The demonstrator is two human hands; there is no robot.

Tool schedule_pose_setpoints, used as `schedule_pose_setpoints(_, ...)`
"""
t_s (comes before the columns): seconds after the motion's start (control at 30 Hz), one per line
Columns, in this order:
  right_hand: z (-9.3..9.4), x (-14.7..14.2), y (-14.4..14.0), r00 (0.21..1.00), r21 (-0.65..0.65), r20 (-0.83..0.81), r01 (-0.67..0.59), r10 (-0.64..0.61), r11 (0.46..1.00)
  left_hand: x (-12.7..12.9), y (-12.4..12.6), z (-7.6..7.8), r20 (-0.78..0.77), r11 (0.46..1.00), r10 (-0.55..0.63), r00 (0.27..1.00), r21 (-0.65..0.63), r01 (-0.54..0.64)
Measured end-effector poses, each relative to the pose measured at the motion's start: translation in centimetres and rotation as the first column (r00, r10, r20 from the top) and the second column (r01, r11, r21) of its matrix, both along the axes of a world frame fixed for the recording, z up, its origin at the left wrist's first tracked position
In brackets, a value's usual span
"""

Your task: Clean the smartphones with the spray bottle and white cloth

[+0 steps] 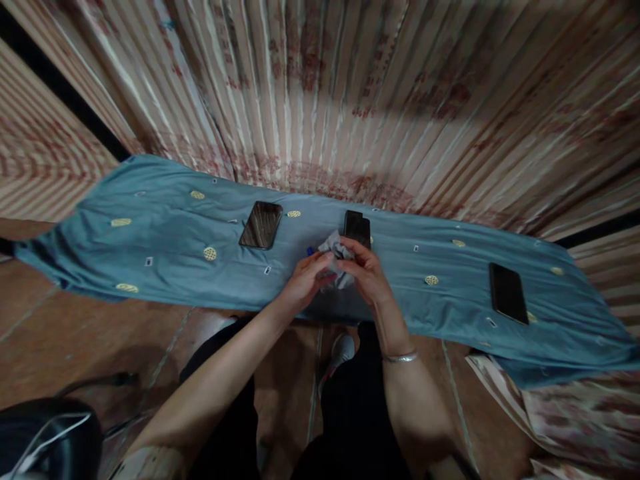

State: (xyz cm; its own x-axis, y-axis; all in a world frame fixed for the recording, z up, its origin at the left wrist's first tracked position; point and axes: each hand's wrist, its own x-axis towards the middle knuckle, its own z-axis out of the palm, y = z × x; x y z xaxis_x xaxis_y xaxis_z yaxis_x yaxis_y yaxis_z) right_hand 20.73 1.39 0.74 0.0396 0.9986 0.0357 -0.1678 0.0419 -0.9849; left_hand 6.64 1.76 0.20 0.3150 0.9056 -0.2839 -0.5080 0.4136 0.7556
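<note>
Both hands are together over the middle of the blue cloth cover (380, 293). My left hand (306, 277) is closed on a crumpled light grey cloth (330, 244), thumb on top. My right hand (367, 270) pinches the same cloth from the other side. A small blue piece (311, 251) shows beside the left fingers; its kind cannot be made out. Just behind the right fingers lie dark, flat, phone-like objects (356, 225), partly covered by the hand. To the left a black smartphone (261, 225) lies flat, its screen reflecting the striped curtain.
Another black phone (509, 293) lies at the right of the cover. A pleated, patterned curtain (310, 100) hangs right behind the table. On the floor at lower left sits a black object (55, 440) with a white cable (60, 437). Patterned fabric (585, 420) hangs at lower right.
</note>
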Motion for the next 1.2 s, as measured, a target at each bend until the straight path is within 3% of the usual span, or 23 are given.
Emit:
schedule_pose_setpoints(0.13,-0.5,-2.7,-0.4,0.978,0.083,0.184,-0.115,0.098,0.990,-2.1,-1.7,-0.5,0.046,0.998,0.049,0.998,-0.041,-0.047)
schedule_pose_setpoints(0.3,-1.0,-5.1,-1.4,0.848,0.225,0.530,-0.123,-0.015,0.967,-4.2,-1.7,-1.7,-0.016,0.974,0.215,0.976,-0.071,-0.216)
schedule_pose_setpoints(0.43,-1.1,-6.1,-1.6,0.805,0.250,0.593,-0.162,-0.018,0.954,-6.0,-1.5,-1.5,-0.049,0.963,0.243,0.969,-0.110,-0.247)
schedule_pose_setpoints(0.73,-1.1,-6.9,-0.9,0.947,0.040,0.280,-0.178,0.160,0.983,-7.6,-1.8,0.0,0.027,0.969,0.240,0.970,-0.067,-0.238)
schedule_pose_setpoints(0.93,-1.5,-7.2,-0.8,0.996,-0.128,0.004,-0.091,0.092,0.988,-8.5,-1.6,-0.1,0.019,0.972,0.227,0.974,-0.074,-0.225)
schedule_pose_setpoints(1.1,-1.5,-7.4,-0.8,0.996,-0.191,-0.087,-0.035,0.019,0.981,-8.5,-1.7,0.1,0.047,0.973,0.216,0.975,-0.094,-0.211)
schedule_pose_setpoints(1.2,-1.1,-7.4,-0.9,0.991,-0.230,-0.130,-0.068,0.039,0.971,-8.3,-1.8,0.2,0.052,0.969,0.244,0.968,-0.060,-0.241)
